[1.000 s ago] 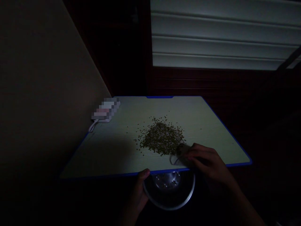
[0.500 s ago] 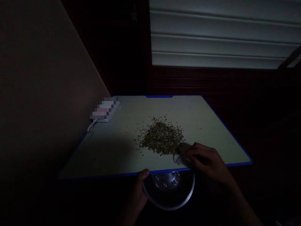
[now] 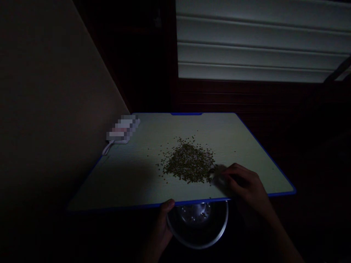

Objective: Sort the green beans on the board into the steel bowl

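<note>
A loose pile of small greenish-brown beans or seeds (image 3: 189,162) lies mid-board on a pale, blue-edged folding tabletop or board (image 3: 219,128). My right hand (image 3: 246,184) is closed in a pinch on a small, pale spoon-like tool (image 3: 216,179), which touches the pile's near right edge. Motion blur hides its exact shape. Below the front edge hangs a shiny metal bowl (image 3: 204,244) with a few seeds inside. My left hand (image 3: 163,223) grips the bowl's left side, its thumb up against the blue edge; the other fingers are mostly hidden.
At the board's back left lies a white flat device or pouch with a strap (image 3: 124,131), its face pixelated. A wall (image 3: 55,73) borders the left side. Dark wooden framing and pale slats (image 3: 246,51) stand behind. Stray seeds are scattered around the pile, and the room is dim.
My right hand and the tool have shifted slightly right, away from the front of the pile. The left hand and bowl keep their place at the edge; the whole view has tilted slightly.
</note>
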Action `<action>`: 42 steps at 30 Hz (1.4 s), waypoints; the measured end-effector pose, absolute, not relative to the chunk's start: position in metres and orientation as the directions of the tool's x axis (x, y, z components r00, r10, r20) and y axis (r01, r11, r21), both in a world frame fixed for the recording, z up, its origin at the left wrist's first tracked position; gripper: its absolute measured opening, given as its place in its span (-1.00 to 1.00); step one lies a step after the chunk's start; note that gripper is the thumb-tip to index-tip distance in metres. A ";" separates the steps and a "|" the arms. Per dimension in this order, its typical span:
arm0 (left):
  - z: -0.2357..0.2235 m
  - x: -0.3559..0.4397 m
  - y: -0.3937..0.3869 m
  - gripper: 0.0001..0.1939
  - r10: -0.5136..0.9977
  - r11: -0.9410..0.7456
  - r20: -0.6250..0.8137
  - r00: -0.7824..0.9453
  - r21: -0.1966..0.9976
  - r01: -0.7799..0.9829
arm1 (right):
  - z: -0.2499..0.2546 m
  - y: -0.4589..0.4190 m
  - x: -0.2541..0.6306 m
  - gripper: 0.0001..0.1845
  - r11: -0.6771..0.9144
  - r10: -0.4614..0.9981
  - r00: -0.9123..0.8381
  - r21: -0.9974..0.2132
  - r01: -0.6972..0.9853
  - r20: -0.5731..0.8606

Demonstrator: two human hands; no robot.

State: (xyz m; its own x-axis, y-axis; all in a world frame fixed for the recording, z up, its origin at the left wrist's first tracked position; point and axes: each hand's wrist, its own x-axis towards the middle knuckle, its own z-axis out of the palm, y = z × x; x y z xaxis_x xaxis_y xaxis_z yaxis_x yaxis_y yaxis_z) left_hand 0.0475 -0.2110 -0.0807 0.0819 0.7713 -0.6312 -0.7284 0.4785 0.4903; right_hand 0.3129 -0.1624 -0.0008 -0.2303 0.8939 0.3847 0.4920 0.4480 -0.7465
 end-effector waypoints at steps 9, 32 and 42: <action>-0.084 0.047 -0.211 -0.85 0.786 0.483 -0.606 0.125 0.474 -0.737 | 0.003 -0.166 0.308 -0.84 0.505 0.857 -0.358 -0.745 0.436 0.371; -0.079 0.049 -0.210 -0.93 0.752 0.447 -0.659 0.026 0.480 -0.755 | 0.002 -0.165 0.309 -0.84 0.485 0.870 -0.320 -0.762 0.430 0.374; -0.088 0.045 -0.213 -0.88 0.777 0.480 -0.618 0.125 0.451 -0.753 | 0.002 -0.166 0.308 -0.84 0.552 0.809 -0.456 -0.746 0.373 0.370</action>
State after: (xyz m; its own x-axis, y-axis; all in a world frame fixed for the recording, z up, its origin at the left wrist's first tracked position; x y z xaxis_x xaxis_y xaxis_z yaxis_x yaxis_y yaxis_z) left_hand 0.0453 -0.2126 -0.0877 0.1253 0.7765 -0.6175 -0.7529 0.4798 0.4505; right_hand 0.3079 -0.1661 0.0017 -0.4565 0.8090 0.3703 0.3726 0.5518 -0.7461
